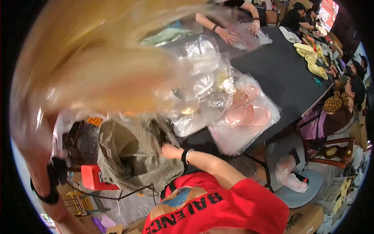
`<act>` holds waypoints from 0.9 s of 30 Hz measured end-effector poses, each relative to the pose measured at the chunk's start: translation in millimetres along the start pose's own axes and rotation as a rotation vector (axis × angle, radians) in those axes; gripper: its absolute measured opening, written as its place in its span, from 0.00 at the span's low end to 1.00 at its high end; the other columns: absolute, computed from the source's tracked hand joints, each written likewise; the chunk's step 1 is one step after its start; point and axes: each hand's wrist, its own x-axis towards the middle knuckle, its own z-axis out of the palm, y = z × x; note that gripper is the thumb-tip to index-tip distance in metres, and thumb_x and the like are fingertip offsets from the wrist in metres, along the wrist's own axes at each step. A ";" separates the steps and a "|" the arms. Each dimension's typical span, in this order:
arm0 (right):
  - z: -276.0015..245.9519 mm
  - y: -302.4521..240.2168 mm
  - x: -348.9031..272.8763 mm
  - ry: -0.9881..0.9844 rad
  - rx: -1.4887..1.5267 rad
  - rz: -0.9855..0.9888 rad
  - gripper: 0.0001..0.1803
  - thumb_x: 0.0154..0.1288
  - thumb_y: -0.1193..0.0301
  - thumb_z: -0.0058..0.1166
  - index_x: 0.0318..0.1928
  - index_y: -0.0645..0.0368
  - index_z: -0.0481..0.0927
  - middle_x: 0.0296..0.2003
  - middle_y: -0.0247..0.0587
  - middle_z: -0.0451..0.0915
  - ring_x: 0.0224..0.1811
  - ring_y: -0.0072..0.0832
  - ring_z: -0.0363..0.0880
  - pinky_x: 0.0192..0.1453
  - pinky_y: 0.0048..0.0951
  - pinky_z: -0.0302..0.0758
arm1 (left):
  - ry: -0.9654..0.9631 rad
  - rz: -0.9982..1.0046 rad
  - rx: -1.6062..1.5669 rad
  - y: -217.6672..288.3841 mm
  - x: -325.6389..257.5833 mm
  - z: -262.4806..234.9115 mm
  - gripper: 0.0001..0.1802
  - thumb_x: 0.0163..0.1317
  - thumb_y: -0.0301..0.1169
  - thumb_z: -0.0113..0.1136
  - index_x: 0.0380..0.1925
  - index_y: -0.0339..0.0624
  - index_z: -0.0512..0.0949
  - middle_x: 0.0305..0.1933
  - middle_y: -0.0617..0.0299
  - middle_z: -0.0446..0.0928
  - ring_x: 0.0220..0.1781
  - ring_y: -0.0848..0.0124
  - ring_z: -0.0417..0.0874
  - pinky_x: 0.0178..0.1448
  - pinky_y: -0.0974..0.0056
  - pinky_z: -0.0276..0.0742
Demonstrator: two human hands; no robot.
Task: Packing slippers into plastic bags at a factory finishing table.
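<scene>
Close to the camera, a clear plastic bag [117, 78] with tan contents is raised, badly smeared by motion. My left hand [35, 134] is at its lower left edge, holding it up; the fingers are blurred. My right hand [170, 151] is closed on the rim of a grey-green woven sack [117, 150], whose mouth gapes upward in front of me. Beyond the sack, clear bags of pink slippers [247, 116] and clear bags of white slippers [204, 50] lie piled on the dark table [269, 66].
Across the table, another person's hands [230, 35] press on a clear bag. Yellow slippers [311, 58] and teal scissors [317, 81] lie toward the right edge, where a person sits. A grey chair [298, 187] holds a clear bag. A red stool [91, 177] stands by the sack.
</scene>
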 end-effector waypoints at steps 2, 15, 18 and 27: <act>8.5 5.3 -19.8 0.072 -0.359 -0.169 0.12 0.52 0.68 0.44 0.28 0.63 0.76 0.27 0.47 0.75 0.30 0.42 0.71 0.41 0.41 0.68 | 0.132 -0.292 -0.417 27.4 46.3 38.0 0.34 0.41 0.34 0.57 0.54 0.41 0.65 0.51 0.52 0.71 0.54 0.60 0.72 0.56 0.58 0.66; -19.7 -22.6 -38.5 -0.053 -0.105 0.002 0.16 0.54 0.66 0.46 0.20 0.64 0.79 0.23 0.51 0.78 0.30 0.43 0.78 0.35 0.38 0.74 | 0.165 -0.221 -0.521 88.0 153.1 237.9 0.31 0.42 0.17 0.52 0.52 0.50 0.66 0.50 0.52 0.71 0.43 0.54 0.76 0.42 0.57 0.74; -8.9 -17.5 -38.8 -0.101 0.032 0.095 0.16 0.55 0.66 0.45 0.25 0.68 0.78 0.25 0.55 0.78 0.30 0.46 0.78 0.35 0.41 0.74 | 0.184 -0.178 -0.483 124.5 163.9 291.7 0.30 0.46 0.21 0.50 0.53 0.51 0.65 0.53 0.52 0.68 0.43 0.56 0.76 0.43 0.55 0.72; -11.0 -13.9 -41.1 -0.119 0.065 0.074 0.25 0.63 0.57 0.41 0.23 0.68 0.77 0.23 0.55 0.76 0.30 0.48 0.77 0.35 0.41 0.73 | -0.534 -0.097 -0.870 227.7 180.5 402.9 0.31 0.44 0.18 0.49 0.53 0.52 0.65 0.54 0.52 0.67 0.49 0.55 0.74 0.48 0.53 0.70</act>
